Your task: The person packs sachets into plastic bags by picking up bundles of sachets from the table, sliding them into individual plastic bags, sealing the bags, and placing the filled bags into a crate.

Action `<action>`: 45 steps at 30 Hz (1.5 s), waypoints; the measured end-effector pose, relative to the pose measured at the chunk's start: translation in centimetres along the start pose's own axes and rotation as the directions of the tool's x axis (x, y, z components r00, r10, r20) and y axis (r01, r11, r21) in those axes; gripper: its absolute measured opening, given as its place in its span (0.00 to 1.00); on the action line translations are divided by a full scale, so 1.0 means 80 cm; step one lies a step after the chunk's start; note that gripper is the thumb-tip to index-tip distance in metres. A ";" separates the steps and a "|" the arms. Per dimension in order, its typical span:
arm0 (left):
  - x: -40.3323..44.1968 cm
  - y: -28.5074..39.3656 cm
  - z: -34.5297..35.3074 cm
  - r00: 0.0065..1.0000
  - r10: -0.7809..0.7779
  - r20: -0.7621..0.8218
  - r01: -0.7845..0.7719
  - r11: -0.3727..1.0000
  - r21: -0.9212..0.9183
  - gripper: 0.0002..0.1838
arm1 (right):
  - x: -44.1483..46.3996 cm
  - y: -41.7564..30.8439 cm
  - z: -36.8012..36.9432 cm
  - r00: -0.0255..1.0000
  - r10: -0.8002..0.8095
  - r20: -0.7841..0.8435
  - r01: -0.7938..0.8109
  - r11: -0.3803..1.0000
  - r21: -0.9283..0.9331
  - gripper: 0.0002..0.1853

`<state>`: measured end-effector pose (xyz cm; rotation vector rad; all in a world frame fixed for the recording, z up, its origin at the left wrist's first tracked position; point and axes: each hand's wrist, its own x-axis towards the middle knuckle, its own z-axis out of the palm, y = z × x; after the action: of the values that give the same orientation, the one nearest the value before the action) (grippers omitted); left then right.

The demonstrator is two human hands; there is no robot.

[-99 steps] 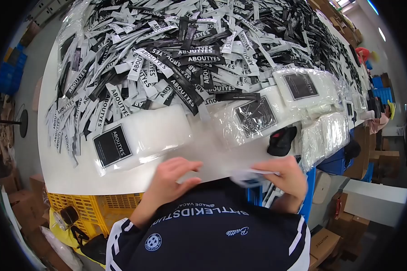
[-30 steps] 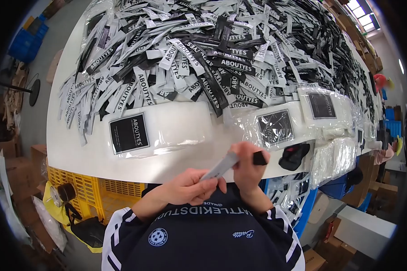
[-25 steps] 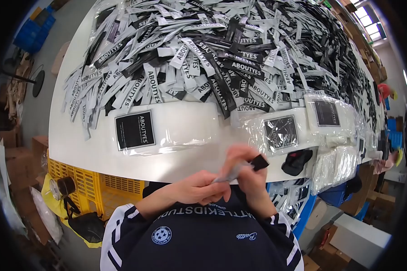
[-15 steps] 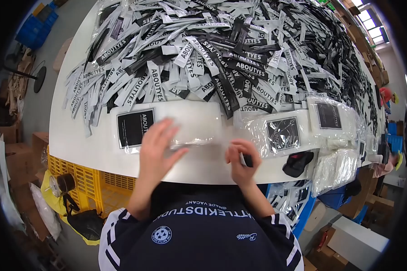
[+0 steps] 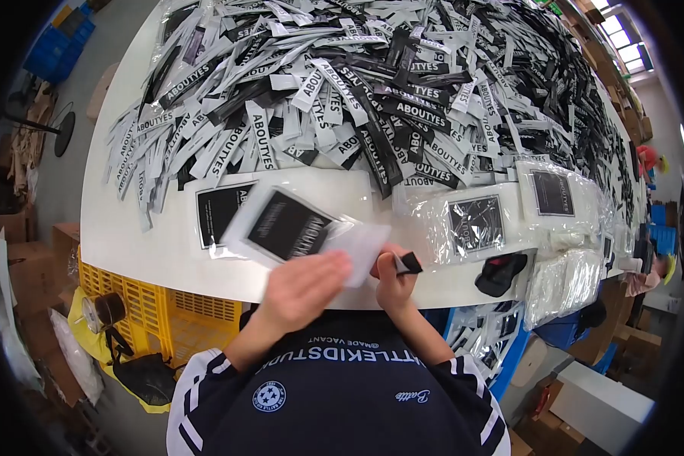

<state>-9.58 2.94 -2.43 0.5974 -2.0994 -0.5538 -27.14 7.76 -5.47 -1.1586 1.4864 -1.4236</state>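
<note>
My left hand (image 5: 308, 289) is closed on the near edge of a clear and white plastic bag (image 5: 243, 239) with a black printed label. The bag is lifted, tilted and blurred by motion. Beside its right end, my right hand (image 5: 395, 281) has its fingers curled around a small black piece (image 5: 410, 263) whose end sticks out; its kind is unclear. Whether those fingertips also touch the bag, I cannot tell. Under the lifted bag, a stack of similar labelled bags (image 5: 216, 220) lies flat on the white table (image 5: 213, 277).
A large heap of black and white ABOUTYES strip packets (image 5: 334, 99) covers the back. To the right lie filled clear bags (image 5: 475, 224), a stack of them (image 5: 562, 285) and a dark object (image 5: 500, 275). Yellow crates (image 5: 159, 304) and a blue bin (image 5: 509, 353) stand below the front edge.
My left hand has picked up a labelled bag from the stack and brought it right and nearer to me. My right hand has shifted slightly left, still around the black piece.
</note>
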 end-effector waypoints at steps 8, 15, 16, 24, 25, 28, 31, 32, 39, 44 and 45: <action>-0.020 0.012 0.008 0.804 -0.555 0.215 0.594 0.729 -0.340 0.16 | 0.018 -0.039 -0.013 0.907 -0.045 0.420 0.156 0.960 -0.234 0.07; -0.010 0.018 -0.001 0.596 -0.768 0.236 0.769 0.461 -0.443 0.10 | 0.025 -0.065 0.002 0.886 -0.241 0.397 0.324 0.933 -0.156 0.24; -0.005 0.020 -0.001 0.654 -0.726 0.214 0.731 0.533 -0.426 0.11 | 0.024 -0.073 0.005 0.889 -0.274 0.366 0.375 0.895 -0.240 0.28; 0.003 0.020 -0.002 0.902 -0.394 0.174 0.384 0.919 0.090 0.14 | 0.015 -0.065 0.004 0.773 -0.322 0.546 0.555 0.760 -0.338 0.34; 0.001 0.022 -0.005 0.888 -0.415 0.196 0.401 0.910 0.110 0.14 | 0.013 -0.061 0.004 0.792 -0.365 0.489 0.562 0.749 -0.352 0.33; -0.003 0.022 -0.010 0.833 -0.522 0.183 0.484 0.848 0.214 0.12 | 0.004 -0.052 0.006 0.826 -0.429 0.365 0.552 0.746 -0.372 0.30; 0.013 0.034 -0.015 0.906 -0.404 -0.127 0.423 0.884 0.201 0.20 | 0.003 -0.059 0.003 0.862 -0.377 0.340 0.478 0.827 -0.295 0.24; 0.018 0.039 -0.016 0.909 -0.320 -0.269 0.377 0.905 0.199 0.22 | 0.003 -0.065 0.002 0.878 -0.353 0.324 0.435 0.870 -0.230 0.22; 0.011 0.025 0.025 1.000 0.004 0.014 -0.004 1.000 0.001 0.33 | -0.008 -0.055 -0.014 0.976 0.042 0.215 -0.055 0.997 0.055 0.13; 0.008 0.026 0.032 0.992 -0.127 -0.006 0.126 0.987 -0.099 0.43 | -0.017 -0.011 -0.033 0.989 -0.112 -0.094 0.105 0.992 -0.075 0.03; 0.017 0.030 0.024 0.986 -0.160 0.049 0.163 0.984 -0.067 0.44 | -0.010 0.012 -0.035 0.938 -0.344 -0.040 0.323 0.910 -0.261 0.09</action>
<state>-12.38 4.30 -1.21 0.7250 -2.0738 -0.7354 -29.66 9.32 -6.23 -1.5890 1.6192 -1.5569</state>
